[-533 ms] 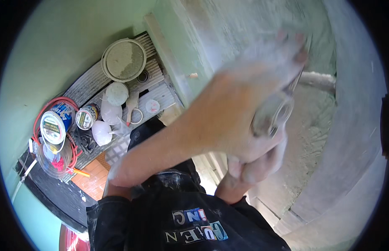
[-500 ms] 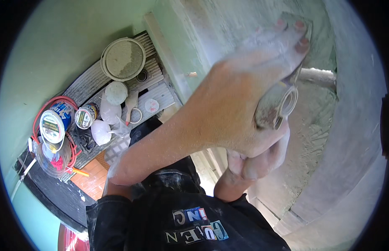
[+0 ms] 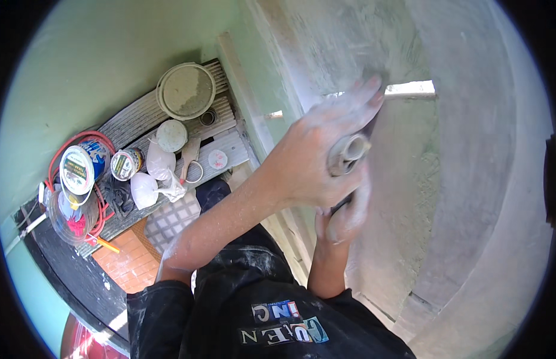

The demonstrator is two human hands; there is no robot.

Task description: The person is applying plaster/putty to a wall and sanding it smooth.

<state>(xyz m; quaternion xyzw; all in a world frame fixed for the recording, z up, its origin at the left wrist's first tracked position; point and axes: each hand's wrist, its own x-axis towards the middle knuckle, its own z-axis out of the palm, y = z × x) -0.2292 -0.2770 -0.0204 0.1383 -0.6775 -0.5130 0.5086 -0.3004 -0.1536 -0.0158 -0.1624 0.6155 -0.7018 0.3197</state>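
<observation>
Both my hands are on a dust-covered tool with a round hollow port [image 3: 351, 149], apparently a sander; most of its body is hidden under my fingers. My left hand [image 3: 320, 149] lies across its top, fingers stretched toward the wall and slightly blurred. My right hand [image 3: 344, 222] is below it, fingers curled round a dark part of the tool. White powder coats both hands. Beyond the fingertips is a rough, whitish-grey plastered wall [image 3: 361, 36], with a bright narrow gap [image 3: 412, 90] just right of the left fingertips.
At the left, a corrugated ledge [image 3: 131, 116] holds a round grey-lidded bucket [image 3: 186, 91], small tubs, white bags [image 3: 144, 190], a brush [image 3: 189, 158] and a blue paint can [image 3: 95, 157]. A red hose [image 3: 69, 146] loops around the can. Orange tiles [image 3: 125, 257] show below.
My hands and the tool have moved left and down across the wall, uncovering more of the bright gap. The view has shifted slightly. Both hands keep their hold.
</observation>
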